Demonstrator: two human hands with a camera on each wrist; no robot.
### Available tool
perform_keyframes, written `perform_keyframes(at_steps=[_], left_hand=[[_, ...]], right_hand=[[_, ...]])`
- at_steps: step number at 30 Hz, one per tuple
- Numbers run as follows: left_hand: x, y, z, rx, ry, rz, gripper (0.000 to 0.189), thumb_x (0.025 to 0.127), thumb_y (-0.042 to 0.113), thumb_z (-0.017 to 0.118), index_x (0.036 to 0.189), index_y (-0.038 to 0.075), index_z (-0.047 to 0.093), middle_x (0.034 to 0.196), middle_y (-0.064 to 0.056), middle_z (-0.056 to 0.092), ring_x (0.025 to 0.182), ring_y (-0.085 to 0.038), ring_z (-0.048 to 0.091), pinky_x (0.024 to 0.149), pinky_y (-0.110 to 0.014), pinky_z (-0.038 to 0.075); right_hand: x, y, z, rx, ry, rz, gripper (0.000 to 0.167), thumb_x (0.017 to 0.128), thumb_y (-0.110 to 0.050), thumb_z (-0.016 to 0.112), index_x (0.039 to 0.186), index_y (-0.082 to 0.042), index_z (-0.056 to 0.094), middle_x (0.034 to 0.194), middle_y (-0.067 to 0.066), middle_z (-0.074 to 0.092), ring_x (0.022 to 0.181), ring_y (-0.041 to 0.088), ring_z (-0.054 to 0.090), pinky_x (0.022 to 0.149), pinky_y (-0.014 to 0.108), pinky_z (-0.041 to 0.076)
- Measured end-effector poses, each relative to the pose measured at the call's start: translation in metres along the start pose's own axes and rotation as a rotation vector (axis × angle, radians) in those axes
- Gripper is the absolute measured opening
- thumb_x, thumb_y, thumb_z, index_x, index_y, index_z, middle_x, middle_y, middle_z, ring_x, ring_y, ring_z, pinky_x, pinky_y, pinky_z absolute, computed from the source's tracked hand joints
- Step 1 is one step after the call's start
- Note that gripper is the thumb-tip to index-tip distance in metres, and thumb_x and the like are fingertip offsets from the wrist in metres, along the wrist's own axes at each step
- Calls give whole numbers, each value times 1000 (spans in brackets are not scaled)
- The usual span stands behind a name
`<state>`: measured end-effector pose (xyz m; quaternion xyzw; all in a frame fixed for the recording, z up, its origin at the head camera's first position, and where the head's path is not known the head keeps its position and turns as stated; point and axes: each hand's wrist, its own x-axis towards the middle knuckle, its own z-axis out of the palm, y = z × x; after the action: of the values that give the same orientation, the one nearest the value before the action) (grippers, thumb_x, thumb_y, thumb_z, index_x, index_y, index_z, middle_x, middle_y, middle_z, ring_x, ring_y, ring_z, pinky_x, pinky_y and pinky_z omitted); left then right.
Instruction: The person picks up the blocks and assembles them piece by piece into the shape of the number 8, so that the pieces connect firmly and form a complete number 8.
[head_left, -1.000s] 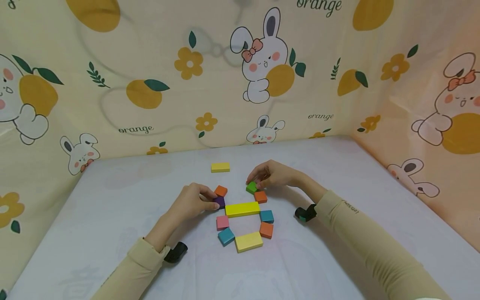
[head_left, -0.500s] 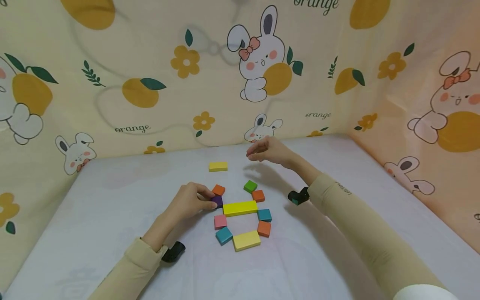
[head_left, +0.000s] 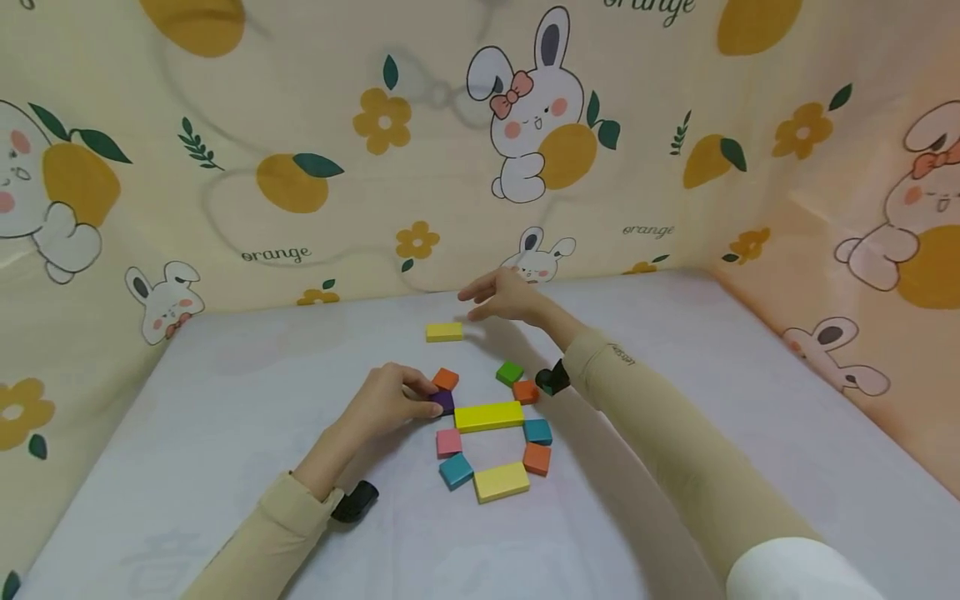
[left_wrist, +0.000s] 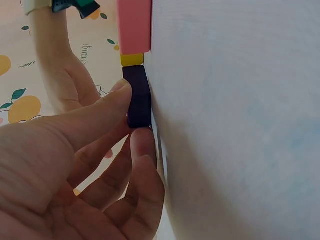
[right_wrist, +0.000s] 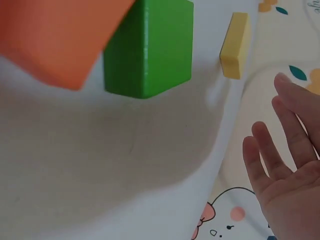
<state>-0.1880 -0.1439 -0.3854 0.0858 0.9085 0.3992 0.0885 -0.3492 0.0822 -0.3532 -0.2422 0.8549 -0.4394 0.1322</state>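
My left hand (head_left: 384,402) pinches a dark purple block (head_left: 445,403) between thumb and fingers, close up in the left wrist view. It lies at the left end of a long yellow block (head_left: 489,416), below an orange block (head_left: 446,379). Further back, my right hand (head_left: 504,297) hovers over the table with its fingers extended, holding nothing. Just left of and below it lies a separate yellow block (head_left: 444,332), apart from the fingers. In the right wrist view the green block (right_wrist: 160,47) looms near the camera.
Below the long block sit a pink block (head_left: 448,443), blue blocks (head_left: 456,472), an orange block (head_left: 537,458) and a pale yellow block (head_left: 502,482), forming a ring. Another orange block (head_left: 525,392) touches the green one. A printed cloth wall (head_left: 337,125) backs the white table.
My right hand has let go of the green block, risen away to the back, then moved left towards the lone yellow block. The left hand stays on the purple block.
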Motion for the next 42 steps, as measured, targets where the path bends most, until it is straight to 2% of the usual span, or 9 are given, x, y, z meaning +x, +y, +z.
perform_keyframes(at_steps=[9, 12, 21, 27, 35, 42], left_hand=[[0, 2, 0, -11, -6, -6, 24, 81, 18, 83, 102, 9, 76, 97, 0, 70, 84, -17, 63, 81, -36, 53], [1, 1, -1, -10, -4, -9, 24, 81, 17, 83, 102, 9, 76, 97, 0, 70, 84, -17, 63, 81, -35, 54], [2, 1, 0, -10, 3, -15, 24, 81, 17, 83, 102, 9, 76, 96, 0, 69, 84, -18, 62, 81, -34, 54], [1, 2, 0, 6, 6, -19, 23, 81, 18, 83, 102, 10, 76, 97, 0, 69, 85, -18, 62, 82, -35, 53], [1, 4, 0, 11, 2, -35, 24, 81, 18, 83, 103, 10, 76, 98, 0, 69, 85, -18, 62, 82, -35, 54], [0, 4, -1, 1, 6, -49, 24, 81, 18, 83, 102, 11, 76, 98, 0, 68, 86, -19, 61, 81, -34, 54]], right_hand=[[8, -1, 6, 27, -29, 37, 38, 84, -2, 77, 121, -1, 68, 122, 8, 66, 121, 33, 54, 101, 42, 43], [9, 0, 9, 10, -42, 45, 37, 84, -4, 78, 120, -3, 69, 121, 4, 67, 119, 31, 56, 100, 40, 44], [11, 4, 19, -43, -44, 36, 36, 79, -8, 83, 113, -3, 73, 112, 8, 70, 101, 20, 64, 89, 32, 51], [11, 4, 24, -102, -26, 6, 29, 77, -7, 85, 105, -3, 75, 102, 5, 72, 93, 20, 65, 83, 28, 53], [14, 4, 26, -157, -51, 7, 28, 77, -8, 86, 103, -6, 75, 96, 4, 71, 89, 22, 62, 83, 29, 52], [15, 3, 27, -199, -29, -9, 27, 75, -7, 87, 98, -6, 75, 91, 2, 71, 85, 19, 64, 79, 27, 53]])
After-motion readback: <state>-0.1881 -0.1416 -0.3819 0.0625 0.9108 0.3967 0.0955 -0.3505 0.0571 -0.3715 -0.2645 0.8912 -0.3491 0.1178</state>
